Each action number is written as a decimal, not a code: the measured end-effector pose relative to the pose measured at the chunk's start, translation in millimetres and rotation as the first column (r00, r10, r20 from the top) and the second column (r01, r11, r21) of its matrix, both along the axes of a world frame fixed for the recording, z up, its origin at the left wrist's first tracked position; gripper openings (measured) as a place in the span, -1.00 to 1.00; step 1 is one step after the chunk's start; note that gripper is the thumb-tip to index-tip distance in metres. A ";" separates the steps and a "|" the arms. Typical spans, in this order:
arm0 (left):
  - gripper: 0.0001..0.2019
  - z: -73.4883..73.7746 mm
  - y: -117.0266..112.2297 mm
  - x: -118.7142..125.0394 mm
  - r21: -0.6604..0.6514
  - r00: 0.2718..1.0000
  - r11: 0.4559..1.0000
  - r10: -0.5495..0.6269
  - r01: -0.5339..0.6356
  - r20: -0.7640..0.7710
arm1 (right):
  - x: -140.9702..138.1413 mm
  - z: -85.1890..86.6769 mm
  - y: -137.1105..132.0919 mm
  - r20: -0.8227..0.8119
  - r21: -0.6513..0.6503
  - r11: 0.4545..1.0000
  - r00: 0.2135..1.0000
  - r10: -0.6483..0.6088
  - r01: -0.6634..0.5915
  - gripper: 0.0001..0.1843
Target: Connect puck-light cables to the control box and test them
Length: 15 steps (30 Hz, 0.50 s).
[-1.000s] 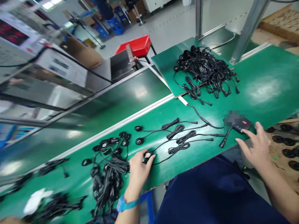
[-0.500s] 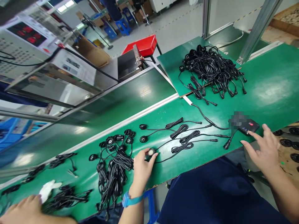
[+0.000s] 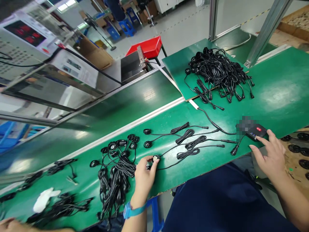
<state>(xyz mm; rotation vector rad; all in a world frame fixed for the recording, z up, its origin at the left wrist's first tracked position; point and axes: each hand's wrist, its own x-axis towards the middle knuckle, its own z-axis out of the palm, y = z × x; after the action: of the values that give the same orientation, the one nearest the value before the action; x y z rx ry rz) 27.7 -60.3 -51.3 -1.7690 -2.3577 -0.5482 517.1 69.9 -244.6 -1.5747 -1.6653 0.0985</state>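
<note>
A round, black, pale-faced housing (image 3: 156, 158) is sitting pinched in the left hand (image 3: 145, 175) over the glossy green bench (image 3: 178, 174). The right hand (image 3: 271, 158), fingers loosely spread, is touching a flat, black, red-lit box (image 3: 261, 131), apparently working its controls; the next move is probably needing a steady pinch.

From here I see room for a hand over the open green bench top (image 3: 277, 91) beyond the black box (image 3: 261, 129), and along a narrow strip at the near edge, in front of the coiled cables (image 3: 191, 137). The left hand (image 3: 145, 172), finger and thumb about a small round unit (image 3: 156, 158), blocks that strip's left end, with a thick cable tangle (image 3: 114, 185) just past it, and the right hand (image 3: 271, 156) takes up the other. Farther back, the box's lead (image 3: 209, 120), the heaped cables (image 3: 217, 71) and a slanting metal post (image 3: 266, 37) stand in the way.
</note>
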 end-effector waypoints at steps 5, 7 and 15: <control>-0.81 1.9 3.8 2.3 0.112 0.987 0.981 -0.161 0.160 -0.002 | -1.6 -2.8 1.4 -0.018 0.016 1.000 1.000 -0.006 0.006 -0.44; -0.85 1.8 5.9 3.2 0.146 0.983 0.972 -0.180 0.182 -0.028 | -2.2 -0.8 1.7 -0.019 0.017 1.000 1.000 -0.006 0.007 -0.43; -0.87 1.6 5.2 -0.5 0.232 0.995 0.968 -0.096 0.099 -0.022 | -2.3 3.5 1.3 -0.019 0.023 1.000 1.000 -0.016 0.016 -0.44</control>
<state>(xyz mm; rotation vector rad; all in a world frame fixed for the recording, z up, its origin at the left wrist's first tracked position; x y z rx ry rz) 27.2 -55.1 -49.7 -1.7807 -2.1069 -0.7918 514.8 71.2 -241.2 -1.5655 -1.6335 0.0856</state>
